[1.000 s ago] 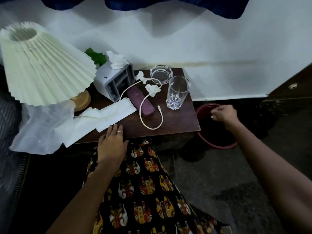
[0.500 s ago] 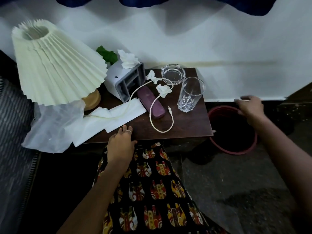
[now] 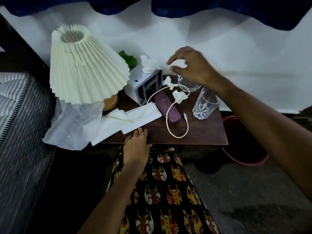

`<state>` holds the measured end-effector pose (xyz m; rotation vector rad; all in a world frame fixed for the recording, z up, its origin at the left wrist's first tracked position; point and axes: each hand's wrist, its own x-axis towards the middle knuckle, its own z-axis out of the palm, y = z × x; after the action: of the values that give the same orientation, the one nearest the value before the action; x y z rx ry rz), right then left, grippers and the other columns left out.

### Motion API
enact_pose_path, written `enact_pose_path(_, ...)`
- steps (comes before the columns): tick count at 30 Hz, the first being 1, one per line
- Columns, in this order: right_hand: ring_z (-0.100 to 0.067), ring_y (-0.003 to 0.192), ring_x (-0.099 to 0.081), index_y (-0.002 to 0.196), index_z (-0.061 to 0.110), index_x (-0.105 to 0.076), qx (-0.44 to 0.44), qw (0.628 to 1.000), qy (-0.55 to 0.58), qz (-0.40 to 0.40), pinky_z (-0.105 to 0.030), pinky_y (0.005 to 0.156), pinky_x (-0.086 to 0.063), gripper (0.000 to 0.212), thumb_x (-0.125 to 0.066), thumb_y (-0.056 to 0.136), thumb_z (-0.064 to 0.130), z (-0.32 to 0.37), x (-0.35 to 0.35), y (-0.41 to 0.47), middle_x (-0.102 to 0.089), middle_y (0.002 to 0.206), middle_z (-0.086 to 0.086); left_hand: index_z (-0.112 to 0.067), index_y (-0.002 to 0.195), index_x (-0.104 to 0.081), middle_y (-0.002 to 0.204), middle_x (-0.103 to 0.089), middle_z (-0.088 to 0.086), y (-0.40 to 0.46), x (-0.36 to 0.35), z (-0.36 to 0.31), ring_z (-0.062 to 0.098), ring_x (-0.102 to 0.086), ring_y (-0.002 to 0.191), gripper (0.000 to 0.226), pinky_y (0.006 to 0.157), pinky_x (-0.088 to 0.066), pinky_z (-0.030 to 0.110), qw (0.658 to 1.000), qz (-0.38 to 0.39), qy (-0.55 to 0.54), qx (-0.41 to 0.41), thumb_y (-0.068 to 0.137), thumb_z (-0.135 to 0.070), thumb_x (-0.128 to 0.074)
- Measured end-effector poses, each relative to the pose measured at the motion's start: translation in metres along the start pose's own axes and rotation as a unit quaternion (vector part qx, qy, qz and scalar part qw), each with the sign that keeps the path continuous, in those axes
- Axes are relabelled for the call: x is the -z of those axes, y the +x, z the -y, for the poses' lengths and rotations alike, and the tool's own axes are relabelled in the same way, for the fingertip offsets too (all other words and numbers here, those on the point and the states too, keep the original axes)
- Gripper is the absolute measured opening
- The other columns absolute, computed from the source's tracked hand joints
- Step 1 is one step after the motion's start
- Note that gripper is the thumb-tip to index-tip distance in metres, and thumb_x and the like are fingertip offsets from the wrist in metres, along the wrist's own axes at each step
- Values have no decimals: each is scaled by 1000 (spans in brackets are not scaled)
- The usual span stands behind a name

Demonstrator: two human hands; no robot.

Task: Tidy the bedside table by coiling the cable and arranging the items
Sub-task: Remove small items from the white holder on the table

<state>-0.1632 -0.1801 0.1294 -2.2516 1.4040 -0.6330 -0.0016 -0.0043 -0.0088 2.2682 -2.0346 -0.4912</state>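
Observation:
A white cable [image 3: 168, 122] runs from under the paper napkins [image 3: 135, 115], over a purple case [image 3: 168, 107], and loops on the brown bedside table [image 3: 207, 134]. Two crumpled tissues [image 3: 179, 97] lie on the cable near a grey tissue box [image 3: 145, 85]. A cut-glass tumbler [image 3: 204, 103] stands at the right, with a glass ashtray [image 3: 189, 85] behind it. My right hand [image 3: 190, 66] hovers blurred above the ashtray, fingers curled apart, holding nothing that I can make out. My left hand [image 3: 136, 146] rests flat on the table's front edge.
A pleated cream lamp [image 3: 84, 68] leans at the table's left, over a clear plastic bag [image 3: 74, 122] that hangs off the edge. A striped mattress [image 3: 16, 115] lies at the left. A red bin [image 3: 244, 149] stands on the floor to the right of the table.
My right hand has left the red bin, risen and swung left to above the ashtray. The view has shifted right. My left hand has stayed at the table's edge.

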Motion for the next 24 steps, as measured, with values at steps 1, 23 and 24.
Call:
enact_pose_path(1, -20, 125, -47, 113, 19, -67, 14, 999, -12, 33, -15, 97, -30, 28, -62, 85, 17, 4, -12, 9, -49, 134, -15, -17, 144, -33, 152, -33, 5, 0, -1, 1, 20, -34, 138, 60, 112, -29, 35, 1000, 0, 2, -1, 91, -31, -56)
enact_pose_path(23, -16, 107, -62, 113, 9, -68, -20, 999, -32, -33, -5, 88, -36, 33, -50, 87, 1, 11, -51, 55, -67, 120, -10, -15, 143, -34, 149, -38, 6, 2, 0, 4, 21, -42, 132, 57, 104, -38, 33, 1000, -10, 11, -27, 92, -28, -55)
enact_pose_path(24, -11, 104, -62, 113, 9, -68, -22, 998, -15, -55, 1, 83, -36, 30, -53, 88, 3, 11, -41, 50, -67, 120, -9, -15, 143, -33, 150, -37, 7, 2, 0, 4, 21, -41, 133, 57, 104, -38, 33, 1000, -8, 12, -27, 93, -28, -55)
